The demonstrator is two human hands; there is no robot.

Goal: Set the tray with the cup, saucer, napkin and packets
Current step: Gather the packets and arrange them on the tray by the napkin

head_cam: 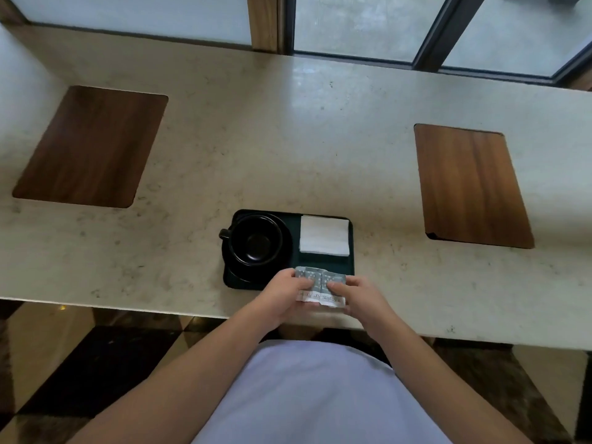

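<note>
The cup [256, 240] sits on its saucer [285, 251] at the left of the tray [320, 262] and the napkin [324, 234] lies at the tray's far right, so the step in hand looks like the last one: the packets [320, 285]. Both hands pinch them side by side over the tray's near edge, the left hand [283, 294] on the left packet and the right hand [362, 298] on the right (whether the packets already touch the tray I cannot tell). The next move, I judge, calls for setting them flat on the bare strip just in front of the napkin, beside the saucer, and then letting go.
</note>
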